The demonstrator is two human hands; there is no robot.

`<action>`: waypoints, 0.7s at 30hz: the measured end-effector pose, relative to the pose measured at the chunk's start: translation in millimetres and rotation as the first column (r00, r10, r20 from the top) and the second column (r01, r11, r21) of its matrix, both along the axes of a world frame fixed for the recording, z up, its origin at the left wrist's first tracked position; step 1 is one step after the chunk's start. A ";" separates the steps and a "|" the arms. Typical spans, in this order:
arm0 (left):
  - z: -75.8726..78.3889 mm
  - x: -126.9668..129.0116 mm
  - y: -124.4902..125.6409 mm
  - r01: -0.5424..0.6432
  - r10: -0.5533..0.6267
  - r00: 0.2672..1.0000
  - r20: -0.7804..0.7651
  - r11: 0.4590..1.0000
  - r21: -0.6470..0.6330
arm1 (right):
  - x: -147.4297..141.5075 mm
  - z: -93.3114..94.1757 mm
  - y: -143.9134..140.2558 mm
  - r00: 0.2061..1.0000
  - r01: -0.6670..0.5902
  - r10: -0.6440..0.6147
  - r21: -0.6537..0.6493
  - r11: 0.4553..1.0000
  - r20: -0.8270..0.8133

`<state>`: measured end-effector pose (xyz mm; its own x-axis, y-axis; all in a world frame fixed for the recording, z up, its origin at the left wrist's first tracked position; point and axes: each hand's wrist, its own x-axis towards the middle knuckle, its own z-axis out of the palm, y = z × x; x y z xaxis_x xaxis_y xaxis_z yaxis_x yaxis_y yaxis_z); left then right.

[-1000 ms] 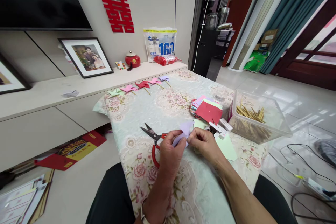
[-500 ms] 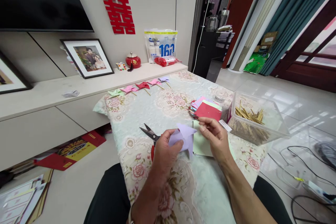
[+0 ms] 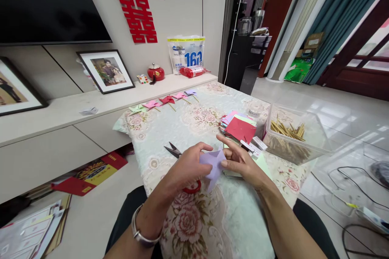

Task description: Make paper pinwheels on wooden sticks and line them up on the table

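- Setting: I see a living room with a low table (image 3: pixel 194 129) under a flowered cloth, a long pale shelf along the wall behind it, and a tiled floor to the right.
- Folded paper (image 3: pixel 214 164): one lilac piece, creased into pointed flaps, held just above the cloth at the near middle of the table, between both hands.
- Left hand (image 3: pixel 190 166): I read it palm down, wrist bent inward, a metal bracelet on the wrist; thumb and fingers pinch the paper's left edge.
- Right hand (image 3: pixel 240 162): comes in from the right, index finger stretched out over the top of the paper, thumb and other fingers pinching its right side.
- Scissors (image 3: pixel 179 162): red handles, blades open, lying on the cloth, mostly hidden under the left hand.
- Stack of coloured paper (image 3: pixel 240 127): red sheet on top, beyond the right hand.
- Clear box of wooden sticks (image 3: pixel 293 135): just right of the stack.
- Row of paper pinwheels (image 3: pixel 165 101): at the table's far edge, well apart from the hands.
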<state>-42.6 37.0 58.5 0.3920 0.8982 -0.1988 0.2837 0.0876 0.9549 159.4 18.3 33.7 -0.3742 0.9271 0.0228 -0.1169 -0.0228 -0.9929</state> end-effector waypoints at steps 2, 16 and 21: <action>-2.0 0.8 2.7 -0.001 0.004 0.999 -0.053 0.999 0.047 | -1.3 2.2 -1.4 1.000 -0.022 0.022 -0.018 1.000 0.017; 9.7 9.8 8.7 0.017 0.001 0.982 -0.186 0.995 0.097 | -8.6 -7.5 1.1 0.966 0.146 -0.159 0.080 0.986 0.202; 8.7 0.0 4.4 -0.082 0.111 0.970 0.217 0.987 -0.139 | -10.5 -3.6 3.5 0.968 0.250 -0.251 -0.056 0.967 -0.016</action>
<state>-42.6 41.3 67.2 0.3519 0.9068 -0.2321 0.0489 0.2298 0.9720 149.0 21.8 30.1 -0.1297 0.9913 -0.0227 -0.1479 -0.0420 -0.9881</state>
